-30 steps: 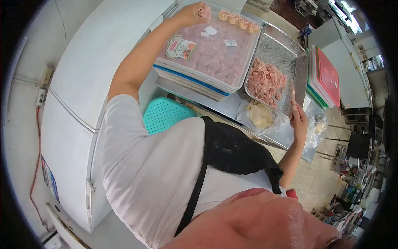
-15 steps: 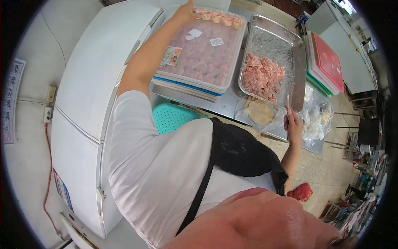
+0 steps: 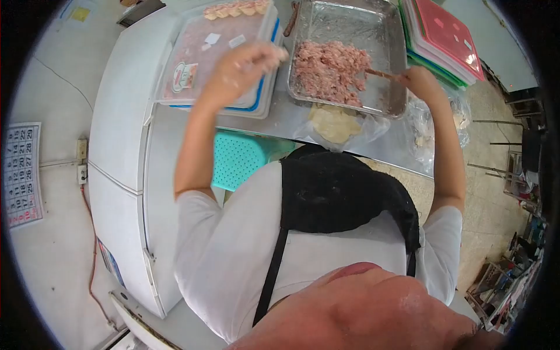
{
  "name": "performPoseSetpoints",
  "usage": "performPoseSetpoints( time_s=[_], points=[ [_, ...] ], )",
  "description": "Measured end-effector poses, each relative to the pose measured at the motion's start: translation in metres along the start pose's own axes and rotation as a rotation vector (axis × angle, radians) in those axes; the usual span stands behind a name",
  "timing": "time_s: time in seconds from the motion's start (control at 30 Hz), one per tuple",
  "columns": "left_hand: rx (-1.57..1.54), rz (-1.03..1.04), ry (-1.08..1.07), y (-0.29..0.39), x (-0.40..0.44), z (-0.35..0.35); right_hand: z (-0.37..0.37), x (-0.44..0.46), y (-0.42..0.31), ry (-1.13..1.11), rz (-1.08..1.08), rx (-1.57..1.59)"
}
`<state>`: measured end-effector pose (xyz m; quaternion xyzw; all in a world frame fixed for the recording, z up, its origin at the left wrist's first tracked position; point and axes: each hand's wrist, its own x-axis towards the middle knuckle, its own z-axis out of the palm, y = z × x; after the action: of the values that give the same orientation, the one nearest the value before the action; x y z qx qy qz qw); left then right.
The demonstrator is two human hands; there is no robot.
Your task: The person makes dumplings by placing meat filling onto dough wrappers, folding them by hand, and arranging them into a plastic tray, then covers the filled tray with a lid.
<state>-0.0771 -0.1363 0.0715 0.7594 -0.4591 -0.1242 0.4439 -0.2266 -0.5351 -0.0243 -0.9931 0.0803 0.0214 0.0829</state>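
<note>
My left hand (image 3: 236,73), blurred by motion, is over the right side of a stacked clear plastic container (image 3: 224,41), fingers loosely bent and apart, with nothing visible in them. A row of dumplings (image 3: 236,9) lies along the far edge of its lid. My right hand (image 3: 417,83) is closed round the end of a thin wooden stick (image 3: 380,74), whose tip reaches the minced meat (image 3: 329,70). The meat is heaped in the near left part of a steel tray (image 3: 382,99). Round dough wrappers (image 3: 333,122) lie on plastic at the tray's near side.
Stacked lids in red, white and green (image 3: 446,35) stand right of the tray. A plastic bag (image 3: 423,125) lies at the table's right edge. Below the table is a turquoise perforated basket (image 3: 236,157). A white refrigerator (image 3: 119,134) stands on the left.
My left hand has come back from the far edge of the container lid, towards the tray. My right hand has moved up beside the tray, and the stick now points left into the meat. The view has shifted.
</note>
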Motion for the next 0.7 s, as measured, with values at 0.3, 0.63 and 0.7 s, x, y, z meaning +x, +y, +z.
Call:
performPoseSetpoints(
  time_s=[0.3, 0.63, 0.7],
  points=[
    [0.247, -0.11, -0.094, -0.077, -0.038, 0.202, 0.048, -0.023, -0.046, 0.083, -0.403, -0.214],
    [0.552, -0.08, 0.371, -0.115, -0.038, 0.258, 0.061, -0.022, -0.04, 0.098, -0.468, -0.151],
    [0.558, -0.078, 0.376, -0.111, -0.039, 0.251, 0.047, -0.023, -0.037, 0.058, -0.479, -0.123]
  ],
)
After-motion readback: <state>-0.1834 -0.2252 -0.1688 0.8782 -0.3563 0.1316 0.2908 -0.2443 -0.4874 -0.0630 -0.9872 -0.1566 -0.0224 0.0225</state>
